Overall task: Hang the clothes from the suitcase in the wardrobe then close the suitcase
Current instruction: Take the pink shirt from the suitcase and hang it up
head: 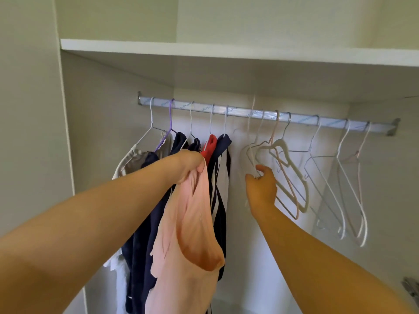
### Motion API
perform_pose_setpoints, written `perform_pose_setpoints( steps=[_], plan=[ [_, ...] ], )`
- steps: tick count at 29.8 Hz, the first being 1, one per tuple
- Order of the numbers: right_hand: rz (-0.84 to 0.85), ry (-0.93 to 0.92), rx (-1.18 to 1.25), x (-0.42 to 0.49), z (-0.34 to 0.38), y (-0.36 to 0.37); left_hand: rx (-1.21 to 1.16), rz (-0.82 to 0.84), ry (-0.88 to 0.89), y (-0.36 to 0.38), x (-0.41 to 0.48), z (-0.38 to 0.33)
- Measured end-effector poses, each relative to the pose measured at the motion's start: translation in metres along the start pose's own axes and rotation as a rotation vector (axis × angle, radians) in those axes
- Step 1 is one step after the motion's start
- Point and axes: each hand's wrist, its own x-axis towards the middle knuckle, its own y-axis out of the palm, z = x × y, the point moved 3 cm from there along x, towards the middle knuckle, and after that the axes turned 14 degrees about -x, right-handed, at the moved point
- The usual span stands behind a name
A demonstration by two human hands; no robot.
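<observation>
My left hand (189, 165) grips the top of a pale pink garment (184, 234), which hangs down in front of the wardrobe. My right hand (260, 184) holds the lower part of an empty white hanger (249, 152) whose hook rises above the metal rail (267, 114). To the left on the rail hang several clothes: a beige piece (133, 158), dark navy pieces (145, 223), a red one (209, 147) and a navy-and-white striped one (221, 177). The suitcase is out of view.
Several empty hangers (292, 173), white, pink and wire, hang along the right half of the rail. A white shelf (226, 51) runs above the rail. The wardrobe's left wall (34, 132) stands close to my left arm.
</observation>
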Motion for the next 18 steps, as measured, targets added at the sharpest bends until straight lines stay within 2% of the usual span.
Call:
perform_pose_setpoints(
  steps=[3,8,13,16,18],
  plan=[
    [-0.029,0.006,-0.013,-0.024,-0.005,-0.006,-0.078,-0.043,0.024,-0.001,-0.018,0.009],
    [-0.114,0.087,0.091,-0.082,-0.036,-0.021,-0.272,-0.252,0.116,-0.013,-0.034,0.029],
    [-0.053,0.046,0.145,-0.13,-0.046,-0.034,-0.335,-0.219,0.154,-0.018,-0.081,0.038],
    [-0.011,-0.005,0.081,-0.152,-0.044,-0.045,-0.326,-0.303,0.239,-0.022,-0.102,0.044],
    [0.011,-0.042,0.011,-0.166,-0.045,-0.055,-0.339,-0.287,0.3,-0.022,-0.119,0.041]
  ],
)
